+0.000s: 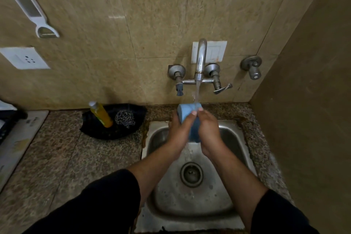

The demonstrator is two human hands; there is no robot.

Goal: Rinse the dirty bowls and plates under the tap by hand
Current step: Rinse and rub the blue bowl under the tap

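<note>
Left hand (182,127) and right hand (208,131) both grip a blue bowl (185,111) between them, fingers curled round its sides and thumbs pressed on its upper edge. The hands hide much of the bowl, which is tilted on its side above the back of the sink (161,195), right under the tap (201,57). A thin stream of water (197,89) falls from the spout onto the top of the bowl and runs off below the hands toward the drain (191,174). Black sleeves cover both forearms near the bottom edge. On the speckled counter (57,148) left of the sink, a black tray (114,132) holds a yellow bottle (100,114) and a steel scrubber (125,118) side by side. Higher on the tiled wall are a white socket (24,58) and a hanging white grater (24,4).
</note>
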